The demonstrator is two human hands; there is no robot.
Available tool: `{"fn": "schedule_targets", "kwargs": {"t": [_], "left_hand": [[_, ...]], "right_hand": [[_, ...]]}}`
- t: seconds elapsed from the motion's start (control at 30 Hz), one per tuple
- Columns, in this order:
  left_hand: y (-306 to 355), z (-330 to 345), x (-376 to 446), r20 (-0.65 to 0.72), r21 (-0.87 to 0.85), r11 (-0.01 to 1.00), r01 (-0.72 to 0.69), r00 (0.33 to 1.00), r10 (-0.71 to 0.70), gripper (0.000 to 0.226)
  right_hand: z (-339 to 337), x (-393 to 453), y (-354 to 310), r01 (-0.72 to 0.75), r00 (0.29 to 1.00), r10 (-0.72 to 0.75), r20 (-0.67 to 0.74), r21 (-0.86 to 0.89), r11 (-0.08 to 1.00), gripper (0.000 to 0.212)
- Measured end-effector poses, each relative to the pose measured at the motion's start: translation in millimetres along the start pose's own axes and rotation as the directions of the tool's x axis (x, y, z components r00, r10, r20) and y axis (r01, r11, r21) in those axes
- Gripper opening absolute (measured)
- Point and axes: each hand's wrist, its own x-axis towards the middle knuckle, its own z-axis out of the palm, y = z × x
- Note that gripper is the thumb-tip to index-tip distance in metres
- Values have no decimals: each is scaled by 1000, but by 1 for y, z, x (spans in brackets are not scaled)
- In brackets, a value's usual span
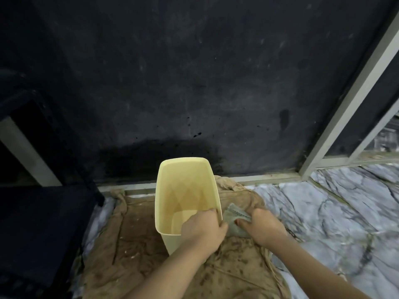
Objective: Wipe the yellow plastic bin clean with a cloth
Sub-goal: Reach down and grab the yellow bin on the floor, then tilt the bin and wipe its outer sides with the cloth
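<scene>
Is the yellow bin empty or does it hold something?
Empty: the bin stands upright, and only bare walls and floor show inside; the left hand covers one corner.

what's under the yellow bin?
The yellow bin stands on a stained brown cloth spread over marble floor. The cloth directly beneath the bin is hidden.

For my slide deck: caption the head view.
Left hand grips the yellow plastic bin rim while right hand presses a grey cloth against its outer wall.
</scene>
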Motion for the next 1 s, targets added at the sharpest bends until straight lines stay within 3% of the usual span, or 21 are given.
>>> {"fn": "schedule_targets", "kwargs": {"t": [0.1,0.23,0.47,0.73,1.0], "left_hand": [[-4,-7,-2,-34,6,1000,23,999,-22,33],[-21,-15,-8,-78,-143,987,73,993,-85,36],[-57,-28,-32,-221,-303,953,32,970,-103,33],[-68,-17,-60,-288,-606,794,37,921,-263,20],[-72,-1,-86,-172,-726,686,47,953,-248,28]], "right_hand": [[4,-2,-6,33,999,-33,-3,11,999,32],[7,-8,-14,62,997,-60,-45,48,997,36],[17,-30,-28,193,975,-161,-156,217,957,37],[35,-57,-34,324,942,-269,-201,333,885,26],[58,-67,-29,360,929,-281,-240,419,834,19]]}}
